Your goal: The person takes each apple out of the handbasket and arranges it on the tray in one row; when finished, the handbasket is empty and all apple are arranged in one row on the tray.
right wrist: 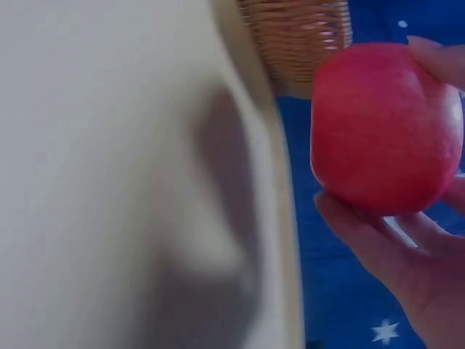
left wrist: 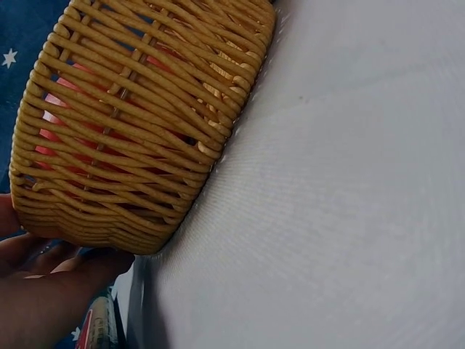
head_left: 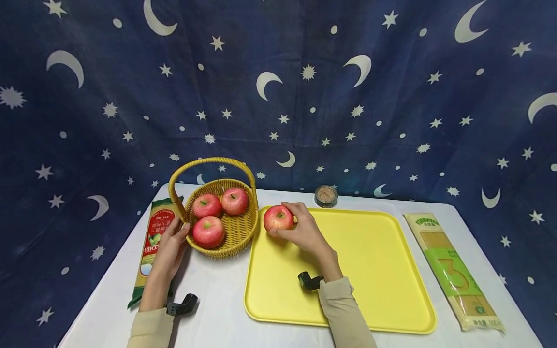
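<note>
My right hand grips a red apple between thumb and fingers over the upper left corner of a yellow tray. Seen from the right wrist, the apple appears above the tray surface, with the basket behind it. On the left, my left hand holds the side of a woven basket, thumb at the rim near the handle's base. Its fingers lie against the wicker wall in the left wrist view. Inside the basket sit three red apples; the arched handle stands up.
A red and green food packet lies left of the basket, partly behind my left hand. Behind the tray is a small round container. To the tray's right lies a long pasta packet. A dark starry curtain hangs behind the white table.
</note>
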`<state>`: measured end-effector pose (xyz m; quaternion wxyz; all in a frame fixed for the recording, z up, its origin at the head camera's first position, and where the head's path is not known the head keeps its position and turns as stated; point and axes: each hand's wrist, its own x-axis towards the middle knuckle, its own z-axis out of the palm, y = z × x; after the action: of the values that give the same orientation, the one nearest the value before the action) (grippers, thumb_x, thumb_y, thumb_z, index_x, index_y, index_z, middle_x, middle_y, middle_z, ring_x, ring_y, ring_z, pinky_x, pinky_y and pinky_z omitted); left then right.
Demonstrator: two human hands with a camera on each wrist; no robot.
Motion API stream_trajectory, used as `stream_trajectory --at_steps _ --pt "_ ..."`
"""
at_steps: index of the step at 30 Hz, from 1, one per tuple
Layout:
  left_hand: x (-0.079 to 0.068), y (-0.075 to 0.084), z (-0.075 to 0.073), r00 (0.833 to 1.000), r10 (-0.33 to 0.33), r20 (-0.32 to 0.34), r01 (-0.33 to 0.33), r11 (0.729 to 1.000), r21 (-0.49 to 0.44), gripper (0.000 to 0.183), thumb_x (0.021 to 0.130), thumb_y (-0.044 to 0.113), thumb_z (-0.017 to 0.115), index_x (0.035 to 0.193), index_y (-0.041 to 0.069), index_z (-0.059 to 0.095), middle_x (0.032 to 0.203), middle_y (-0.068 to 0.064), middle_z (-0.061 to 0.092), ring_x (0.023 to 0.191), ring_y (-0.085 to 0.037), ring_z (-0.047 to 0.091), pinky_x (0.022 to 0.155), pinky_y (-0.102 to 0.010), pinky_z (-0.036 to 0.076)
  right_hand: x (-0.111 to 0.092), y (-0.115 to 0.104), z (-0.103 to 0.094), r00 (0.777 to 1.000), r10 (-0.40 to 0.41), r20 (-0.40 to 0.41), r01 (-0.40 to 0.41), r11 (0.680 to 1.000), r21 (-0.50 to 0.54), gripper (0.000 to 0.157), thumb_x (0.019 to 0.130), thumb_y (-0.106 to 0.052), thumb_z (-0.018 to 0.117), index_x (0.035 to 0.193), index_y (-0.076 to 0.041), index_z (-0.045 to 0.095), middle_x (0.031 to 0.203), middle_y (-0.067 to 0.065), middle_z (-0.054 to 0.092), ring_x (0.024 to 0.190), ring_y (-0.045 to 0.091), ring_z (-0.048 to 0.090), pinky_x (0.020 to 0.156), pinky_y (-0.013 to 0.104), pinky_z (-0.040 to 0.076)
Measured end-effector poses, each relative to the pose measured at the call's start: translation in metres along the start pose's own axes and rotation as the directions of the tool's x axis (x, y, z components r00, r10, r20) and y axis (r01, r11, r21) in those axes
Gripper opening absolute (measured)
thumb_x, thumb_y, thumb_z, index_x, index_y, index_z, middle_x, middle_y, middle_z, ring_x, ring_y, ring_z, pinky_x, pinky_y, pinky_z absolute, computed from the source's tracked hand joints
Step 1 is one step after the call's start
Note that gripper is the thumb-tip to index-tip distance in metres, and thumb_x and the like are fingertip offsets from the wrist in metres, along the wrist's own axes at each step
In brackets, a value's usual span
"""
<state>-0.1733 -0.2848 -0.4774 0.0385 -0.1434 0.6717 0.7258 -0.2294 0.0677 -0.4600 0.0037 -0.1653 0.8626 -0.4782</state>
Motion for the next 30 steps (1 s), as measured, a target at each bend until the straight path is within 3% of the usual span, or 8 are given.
stream_trajectory --at_steps 7,18,27,30 --pt "-0.004 -0.001 -0.007 1.0 -0.026 -0.007 0.026 1.0 0.004 0.069 0.111 0.022 0.038 0.166 0.028 -0.002 0.175 0.002 -0.001 0.161 -0.021 0.004 0.13 -0.042 0.012 0.002 0.011 0.012 0.997 0.008 0.077 -0.006 0.999 -0.035 0.075 0.073 -0.028 0.089 0.14 -0.008 0.061 0.127 0.008 0.058 0.116 0.028 0.058 0.101 0.046 0.055" --pt "-0.002 0.0 -0.005 1.0 -0.001 0.007 0.001 1.0 0.0 0.069 0.111 0.021 0.039 0.167 0.027 -0.001 0.175 0.001 0.0 0.161 -0.023 0.004 0.13 -0.044 0.011 0.0 0.008 0.01 0.983 0.021 0.181 -0.012 0.999 -0.052 0.079 0.076 -0.026 0.09 0.143 -0.008 0.052 0.134 0.011 0.056 0.121 0.028 0.055 0.108 0.048 0.05" --pt "-0.002 0.0 -0.002 1.0 -0.016 -0.006 0.016 1.0 0.009 0.069 0.11 0.023 0.04 0.167 0.028 0.001 0.175 0.001 0.001 0.161 -0.025 0.007 0.13 -0.045 0.014 -0.003 0.008 0.006 0.97 0.078 0.228 -0.064 0.996 -0.069 0.094 0.074 -0.029 0.092 0.153 -0.01 0.043 0.145 0.014 0.055 0.13 0.032 0.053 0.112 0.052 0.046" --pt "-0.001 0.0 0.0 1.0 -0.007 -0.004 0.007 1.0 0.014 0.069 0.11 0.023 0.041 0.167 0.025 0.002 0.175 -0.001 0.001 0.161 -0.026 0.007 0.13 -0.047 0.013 -0.003 0.008 0.005 0.975 0.064 0.215 -0.05 0.996 -0.069 0.094 0.075 -0.033 0.091 0.154 -0.011 0.044 0.147 0.013 0.054 0.131 0.032 0.053 0.112 0.053 0.046"
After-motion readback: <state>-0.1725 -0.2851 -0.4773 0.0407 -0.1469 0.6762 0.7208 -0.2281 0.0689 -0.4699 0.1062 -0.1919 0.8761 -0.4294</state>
